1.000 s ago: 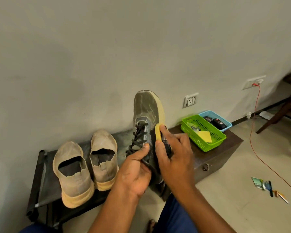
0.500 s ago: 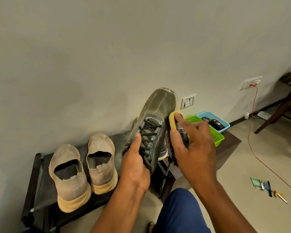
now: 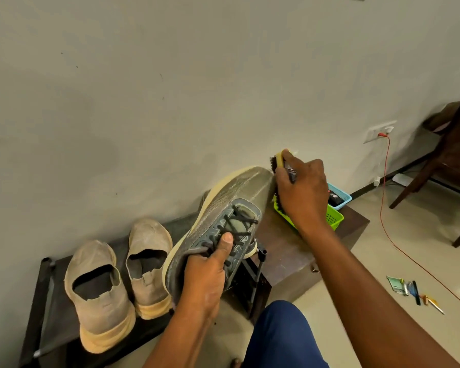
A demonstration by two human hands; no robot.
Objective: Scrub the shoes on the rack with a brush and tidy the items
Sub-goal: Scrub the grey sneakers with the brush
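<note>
The grey lace-up shoe is held off the rack, toe pointing to the far right. It is gripped at the laced throat by the left hand, with the thumb pressed on the laces. The brush is grasped by the right hand, fingers curled over its pale back, and its dark bristles are set against the toe of the shoe.

For a sound scrub, the shoe should be kept braced at the throat so that the toe does not swing under the brush. Short strokes should be made along the toe and the pale sole edge, with the bristles kept flat to the surface. Dust is likely to fall toward the green basket just beyond, so the toe is better angled away from it.

Count of items in view:
- Shoes: three, namely one grey in hand and two beige slip-ons resting side by side on the rack at the near left.
- Brushes: one.
- Baskets: two, the green one and a blue one touching it on the far side, both on the dark wooden box.
- Small loose items on the floor at the right: number not discernible.
</note>
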